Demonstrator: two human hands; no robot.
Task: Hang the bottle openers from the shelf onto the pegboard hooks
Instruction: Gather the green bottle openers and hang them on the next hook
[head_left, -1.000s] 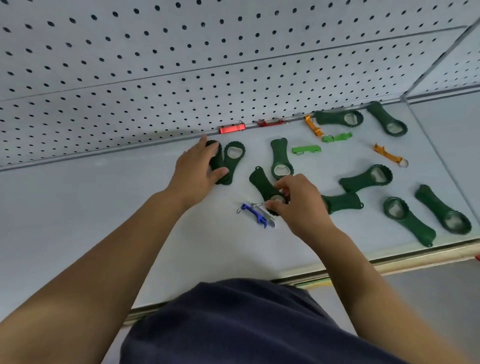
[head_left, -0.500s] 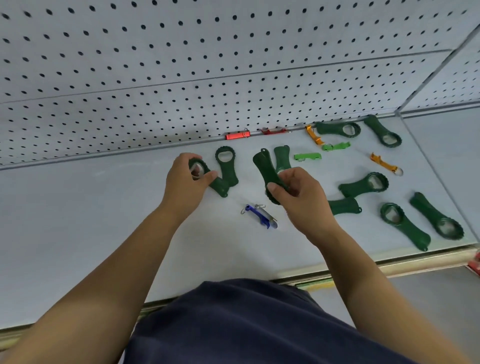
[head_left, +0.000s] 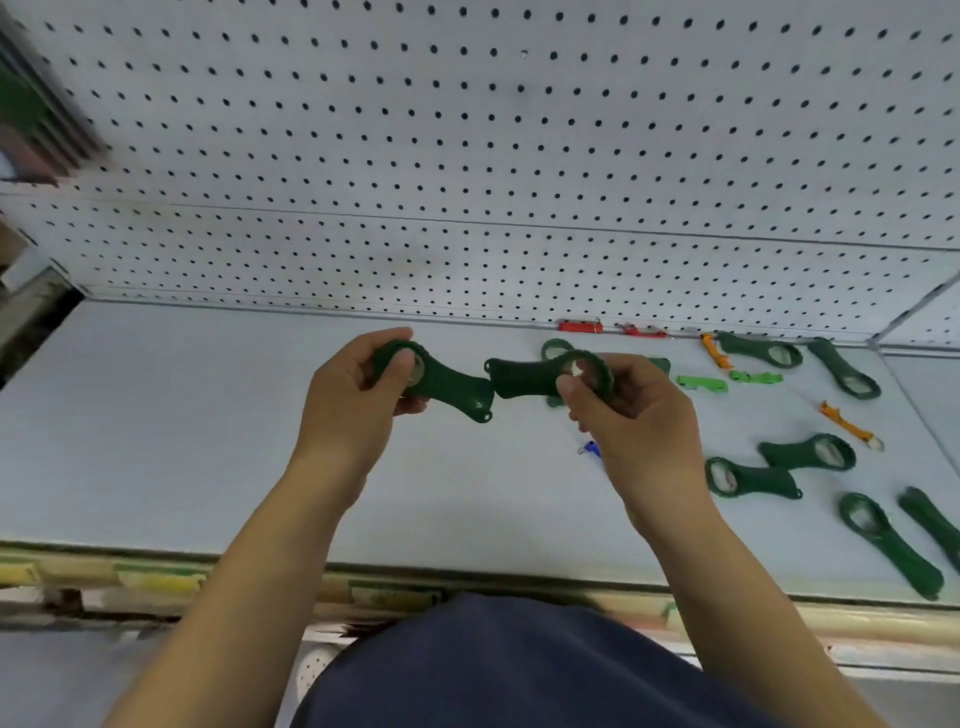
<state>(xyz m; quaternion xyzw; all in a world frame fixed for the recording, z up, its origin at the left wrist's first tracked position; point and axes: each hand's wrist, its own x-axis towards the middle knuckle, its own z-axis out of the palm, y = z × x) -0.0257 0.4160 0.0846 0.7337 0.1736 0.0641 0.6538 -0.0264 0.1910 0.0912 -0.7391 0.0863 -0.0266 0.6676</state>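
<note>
My left hand (head_left: 358, 400) grips a dark green bottle opener (head_left: 447, 384) by its ring end, lifted above the white shelf (head_left: 182, 415). My right hand (head_left: 628, 421) holds a second dark green bottle opener (head_left: 524, 379) by its ring end. The two handle ends almost meet in the air between my hands. More dark green openers lie on the shelf at the right, such as one opener (head_left: 748, 478) and another (head_left: 810, 452). The white pegboard (head_left: 467, 156) rises behind the shelf; no hooks show on it in this view.
Small red (head_left: 581, 326), orange (head_left: 847, 423), light green (head_left: 701, 383) and blue (head_left: 591, 448) openers lie on the shelf. The shelf's front edge (head_left: 363, 582) carries label strips. A side panel (head_left: 919, 317) closes the shelf at the right.
Both hands have lifted their green openers off the shelf and brought them together at chest height. The view has swung left, so the remaining openers now sit at the right.
</note>
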